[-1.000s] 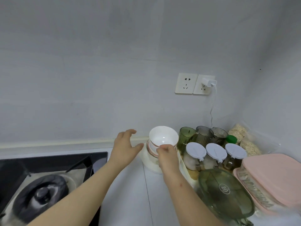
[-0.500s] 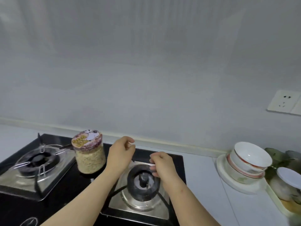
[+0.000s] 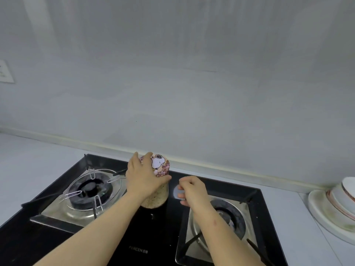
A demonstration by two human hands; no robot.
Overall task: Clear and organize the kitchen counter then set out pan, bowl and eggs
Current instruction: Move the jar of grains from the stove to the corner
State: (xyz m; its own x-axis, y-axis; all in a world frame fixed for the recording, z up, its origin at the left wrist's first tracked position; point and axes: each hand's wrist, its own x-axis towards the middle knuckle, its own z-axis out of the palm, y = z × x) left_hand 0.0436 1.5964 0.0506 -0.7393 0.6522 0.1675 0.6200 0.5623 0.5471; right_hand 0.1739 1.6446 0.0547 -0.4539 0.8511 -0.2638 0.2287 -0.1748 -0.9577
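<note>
The left hand [image 3: 143, 179] grips the lid [image 3: 160, 166] of the grain jar [image 3: 156, 198], which stands on the hob [image 3: 153, 237] between the burners [image 3: 88, 191]. The right hand [image 3: 192, 191] curls just beside it, and I cannot tell if it holds anything. Lifted by the lid alone, the jar could drop onto the hob

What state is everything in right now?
jar: upright, lid on, on the hob
left hand: grips the jar's lid
right hand: loosely curled, holds nothing
left burner: unlit, bare
right burner: unlit, bare
bowls: stacked on plate
</note>
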